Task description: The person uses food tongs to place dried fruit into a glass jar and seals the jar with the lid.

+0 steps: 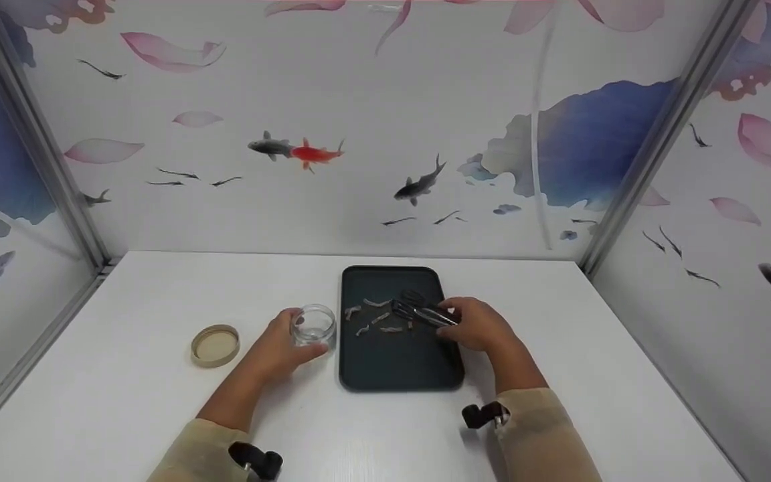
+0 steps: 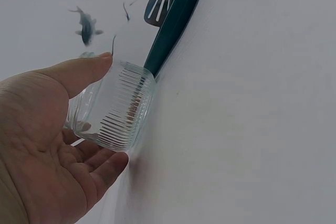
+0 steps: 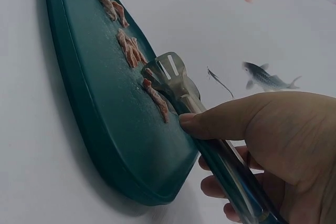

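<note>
White panels (image 1: 359, 87) with painted fish stand around a white table (image 1: 385, 435), and on it lies a dark tray (image 1: 399, 368). Just left of the tray, the left hand (image 1: 275, 358) grips a glass jar (image 1: 314, 328), probably to keep it steady; farther left of the tray lies a round lid (image 1: 215, 347), perhaps so that the jar's mouth is free. At the tray's right edge, the right hand (image 1: 480, 327) holds metal tongs (image 1: 434, 317) over the tray, seemingly because small strips (image 3: 156, 99) lie scattered there.

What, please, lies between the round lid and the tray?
The left hand and the glass jar it holds lie between the lid and the tray, in the head view.
</note>
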